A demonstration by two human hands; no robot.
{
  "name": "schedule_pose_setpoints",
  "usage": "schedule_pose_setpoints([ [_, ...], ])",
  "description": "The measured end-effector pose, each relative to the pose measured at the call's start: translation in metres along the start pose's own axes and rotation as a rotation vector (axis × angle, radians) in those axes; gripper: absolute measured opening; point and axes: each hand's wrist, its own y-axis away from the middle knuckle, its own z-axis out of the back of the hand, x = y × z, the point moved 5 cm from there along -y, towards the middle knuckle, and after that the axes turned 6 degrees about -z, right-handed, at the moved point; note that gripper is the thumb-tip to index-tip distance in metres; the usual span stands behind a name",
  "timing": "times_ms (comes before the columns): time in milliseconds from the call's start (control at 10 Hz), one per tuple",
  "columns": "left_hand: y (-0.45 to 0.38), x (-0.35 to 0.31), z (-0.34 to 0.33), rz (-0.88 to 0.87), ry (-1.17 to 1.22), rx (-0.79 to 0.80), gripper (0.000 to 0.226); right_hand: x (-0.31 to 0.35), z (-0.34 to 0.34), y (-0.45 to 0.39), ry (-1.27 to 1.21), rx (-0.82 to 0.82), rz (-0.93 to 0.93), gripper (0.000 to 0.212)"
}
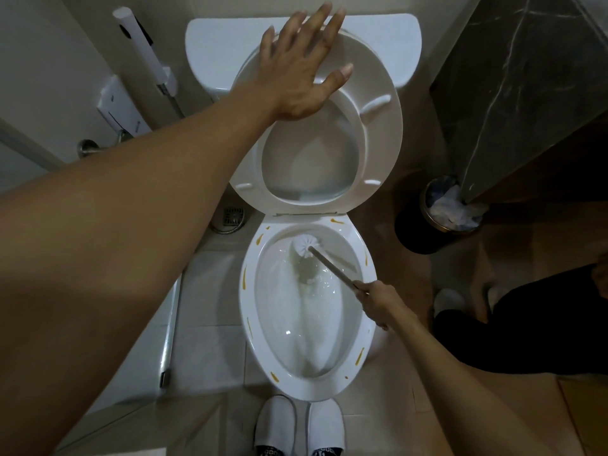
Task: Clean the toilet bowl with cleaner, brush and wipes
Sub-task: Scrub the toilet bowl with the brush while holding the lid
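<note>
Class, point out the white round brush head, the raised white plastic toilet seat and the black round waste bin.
white round brush head (305,246), head view, bristle centre
raised white plastic toilet seat (381,139), head view, right side
black round waste bin (413,230), head view, outer wall

No legible txt; marks on slippers (300,429) too blurry.

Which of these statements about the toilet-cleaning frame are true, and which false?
1. The left hand lies flat on the raised seat. True.
2. The right hand holds a spray bottle. False: it grips the brush handle.
3. The brush head is inside the bowl. True.
4. The bowl rim is spotless. False: yellow-orange marks dot it.
5. The bin stands left of the toilet. False: it is on the right.
</note>
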Motion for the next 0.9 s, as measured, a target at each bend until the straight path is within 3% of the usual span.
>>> schedule_pose_setpoints([
  [100, 0.001, 0.000, 0.000, 0.001, -0.007, -0.002, 0.071, -0.034, -0.001, 0.007, -0.198, -0.003, -0.069, 0.036],
  [300, 0.000, -0.001, -0.001, 0.001, -0.011, 0.003, 0.072, -0.004, -0.038, 0.005, -0.353, 0.047, 0.001, 0.038],
  [400, 0.000, 0.000, 0.000, 0.001, -0.009, 0.001, 0.071, 0.003, -0.060, 0.011, -0.360, 0.078, 0.009, 0.039],
  [600, 0.000, -0.001, 0.000, 0.005, -0.010, -0.002, 0.071, -0.032, -0.053, 0.020, -0.421, -0.089, -0.055, 0.036],
  [800, 0.000, -0.001, -0.001, 0.003, -0.011, 0.001, 0.071, -0.001, -0.074, 0.014, -0.406, 0.053, 0.008, 0.038],
  [900, 0.000, -0.001, -0.002, -0.002, 0.003, 0.003, 0.071, -0.013, -0.059, 0.015, -0.411, -0.002, -0.046, 0.037],
])
